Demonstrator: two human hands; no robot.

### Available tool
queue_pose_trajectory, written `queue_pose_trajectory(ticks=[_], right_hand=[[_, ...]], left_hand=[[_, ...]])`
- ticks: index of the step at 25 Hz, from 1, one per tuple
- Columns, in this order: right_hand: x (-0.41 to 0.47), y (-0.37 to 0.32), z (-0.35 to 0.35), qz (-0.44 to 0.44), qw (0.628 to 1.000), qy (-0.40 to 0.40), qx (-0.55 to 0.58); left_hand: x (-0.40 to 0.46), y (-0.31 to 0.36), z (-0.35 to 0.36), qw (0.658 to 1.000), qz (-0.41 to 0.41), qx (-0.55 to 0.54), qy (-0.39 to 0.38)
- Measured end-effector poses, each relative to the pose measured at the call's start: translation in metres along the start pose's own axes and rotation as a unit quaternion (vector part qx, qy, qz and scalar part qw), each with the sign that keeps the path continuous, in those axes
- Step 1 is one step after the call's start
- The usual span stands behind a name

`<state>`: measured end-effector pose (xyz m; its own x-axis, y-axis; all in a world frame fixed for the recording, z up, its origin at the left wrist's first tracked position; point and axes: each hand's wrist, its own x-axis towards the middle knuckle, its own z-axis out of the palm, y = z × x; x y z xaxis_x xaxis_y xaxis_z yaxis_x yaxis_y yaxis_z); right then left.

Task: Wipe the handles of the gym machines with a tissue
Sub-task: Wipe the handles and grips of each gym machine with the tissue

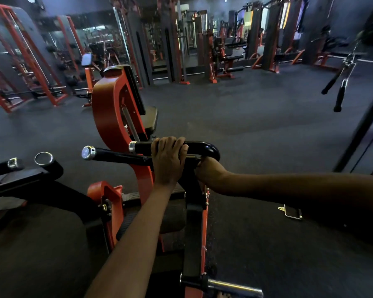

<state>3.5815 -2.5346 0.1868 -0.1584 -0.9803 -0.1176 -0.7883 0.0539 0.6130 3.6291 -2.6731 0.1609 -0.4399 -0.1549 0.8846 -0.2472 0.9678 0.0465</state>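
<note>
Left hand curls over the black curved handle; right hand, at its four o'clock, grips beneath the bend. No tissue visible.

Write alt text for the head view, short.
A person's left hand grips the upper black handle of an orange gym machine, while the right hand holds beneath its curved end; no tissue is visible.

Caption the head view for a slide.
Left hand grips the curved glossy black machine handle; right hand holds beneath its bend.
</note>
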Motion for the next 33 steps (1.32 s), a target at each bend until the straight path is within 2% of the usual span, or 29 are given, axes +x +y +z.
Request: queue_pose_trajectory(ticks=[1, 3, 4, 5, 6, 7, 8, 9, 10, 13, 14, 19, 21, 22, 24, 28, 30, 33], right_hand=[[-0.009, 0.003, -0.005, -0.014, 1.0, 0.02, -0.007], [-0.033, 0.013, -0.001, -0.023, 0.992, 0.109, 0.05], [-0.05, 0.023, 0.002, 0.009, 0.974, 0.18, 0.137], [-0.064, 0.034, 0.008, 0.077, 0.942, 0.256, 0.203], [-0.075, 0.043, 0.013, 0.159, 0.892, 0.32, 0.275], [-0.075, 0.051, 0.017, 0.228, 0.829, 0.394, 0.325], [-0.065, 0.057, 0.015, 0.283, 0.775, 0.43, 0.366], [-0.049, 0.059, 0.008, 0.309, 0.734, 0.446, 0.409], [-0.034, 0.056, -0.003, 0.304, 0.713, 0.439, 0.454], [-0.009, 0.015, 0.003, 0.232, 0.721, 0.424, 0.497], [-0.012, 0.001, 0.013, 0.234, 0.709, 0.441, 0.498], [-0.026, -0.025, 0.049, 0.319, 0.557, 0.493, 0.588], [-0.024, -0.02, 0.053, 0.376, 0.507, 0.474, 0.614], [-0.025, -0.015, 0.055, 0.399, 0.5, 0.448, 0.625], [-0.03, 0.0, 0.062, 0.423, 0.509, 0.398, 0.635], [-0.048, 0.029, 0.059, 0.47, 0.518, 0.354, 0.621], [-0.058, 0.039, 0.054, 0.478, 0.548, 0.347, 0.592], [-0.07, 0.062, 0.05, 0.467, 0.606, 0.335, 0.55]], left_hand=[[-0.001, -0.001, -0.001, 1.0, 0.001, 0.007, -0.003], [-0.001, -0.003, -0.001, 1.0, 0.0, 0.014, -0.012], [-0.002, -0.003, 0.0, 1.0, 0.0, 0.015, -0.014], [-0.004, -0.002, 0.001, 1.0, -0.001, 0.016, -0.015], [-0.004, -0.001, 0.003, 1.0, -0.002, 0.013, -0.011], [-0.003, 0.0, 0.004, 1.0, -0.004, 0.008, -0.006], [-0.001, 0.001, 0.006, 1.0, -0.007, 0.005, 0.0], [0.001, 0.001, 0.006, 1.0, -0.009, 0.008, 0.005], [0.003, 0.001, 0.007, 1.0, -0.009, 0.014, 0.009], [0.001, 0.004, 0.005, 1.0, 0.004, 0.026, 0.013], [0.0, 0.004, 0.003, 1.0, 0.005, 0.019, 0.013], [0.002, 0.006, 0.001, 1.0, -0.018, -0.02, -0.002], [0.004, 0.007, 0.0, 1.0, -0.022, -0.02, -0.005], [0.004, 0.008, -0.001, 1.0, -0.024, -0.016, -0.008], [0.003, 0.009, -0.003, 0.999, -0.026, -0.004, -0.019], [0.002, 0.012, -0.015, 0.997, -0.04, -0.019, -0.069], [0.009, 0.021, -0.024, 0.99, -0.084, -0.021, -0.111], [0.034, 0.047, -0.033, 0.958, -0.185, -0.008, -0.219]])
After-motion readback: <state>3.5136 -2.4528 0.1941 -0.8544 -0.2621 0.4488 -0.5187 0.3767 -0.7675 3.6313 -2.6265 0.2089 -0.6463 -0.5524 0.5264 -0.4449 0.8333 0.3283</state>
